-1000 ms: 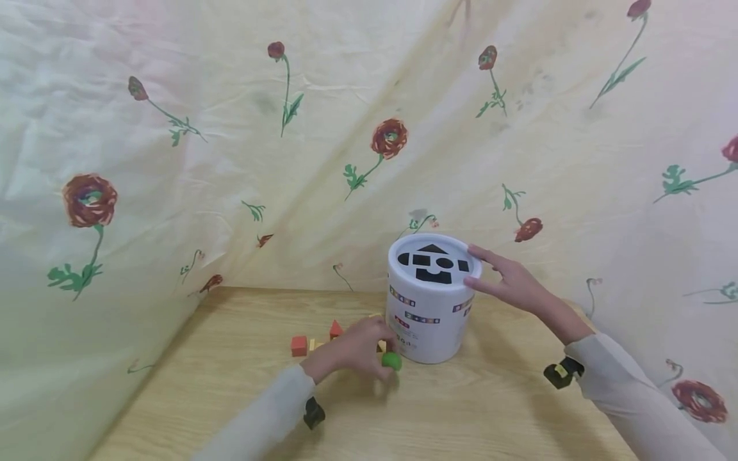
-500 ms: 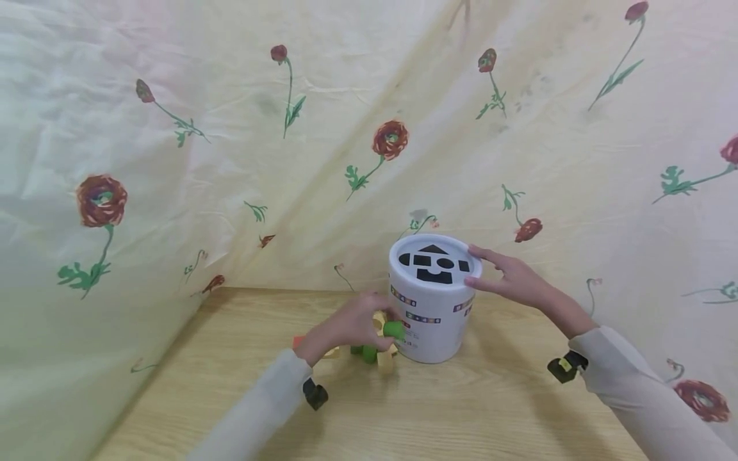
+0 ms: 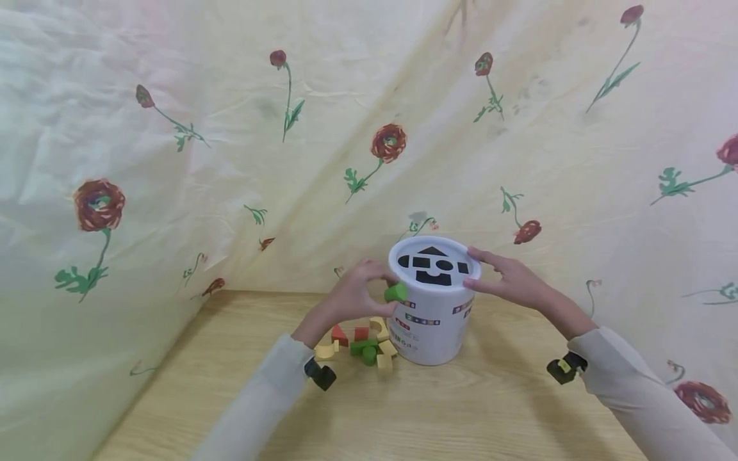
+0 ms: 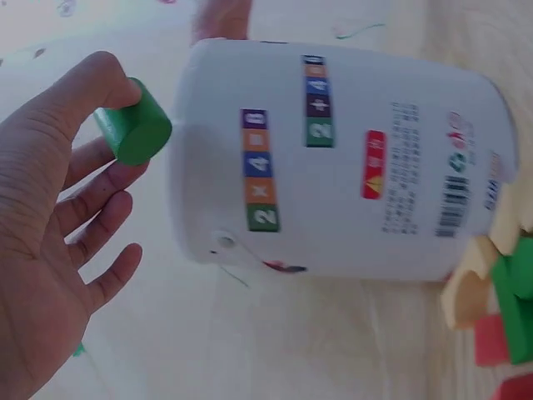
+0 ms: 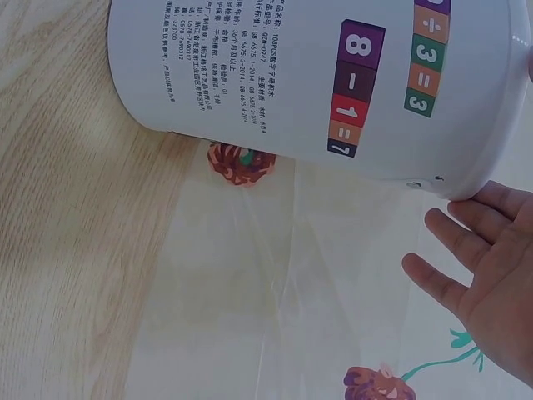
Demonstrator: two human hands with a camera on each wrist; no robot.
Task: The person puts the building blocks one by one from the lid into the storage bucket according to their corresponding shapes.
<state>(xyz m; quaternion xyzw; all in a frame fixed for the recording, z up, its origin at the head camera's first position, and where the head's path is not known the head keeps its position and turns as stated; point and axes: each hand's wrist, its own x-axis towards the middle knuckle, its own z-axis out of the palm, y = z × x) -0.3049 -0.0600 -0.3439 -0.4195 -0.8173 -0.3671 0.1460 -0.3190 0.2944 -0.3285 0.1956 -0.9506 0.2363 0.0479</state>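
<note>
A green cylinder block (image 3: 395, 292) is pinched between the thumb and fingers of my left hand (image 3: 360, 294), just left of the white bucket's upper side. In the left wrist view the block (image 4: 133, 125) is beside the rim, and the lower fingers are spread. The white bucket (image 3: 429, 333) stands upright, its lid (image 3: 403, 276) cut with dark shaped holes, including a round one, a triangle and a square. At the lid's right edge rests my right hand (image 3: 513, 280), thumb and index finger apart. In the right wrist view its other fingers (image 5: 466, 237) are extended beside the bucket.
Left of the bucket's base lie several blocks: a green block (image 3: 362, 346), a red block (image 3: 361, 333), a red triangle (image 3: 339, 335) and a yellow arch (image 3: 327, 350). They lie on a wooden table (image 3: 438, 410). A flowered cloth (image 3: 311, 211) hangs behind it.
My left hand has lifted the green cylinder block from beside the bucket's base to near its rim, uncovering the blocks below. The right hand stays at the lid's edge.
</note>
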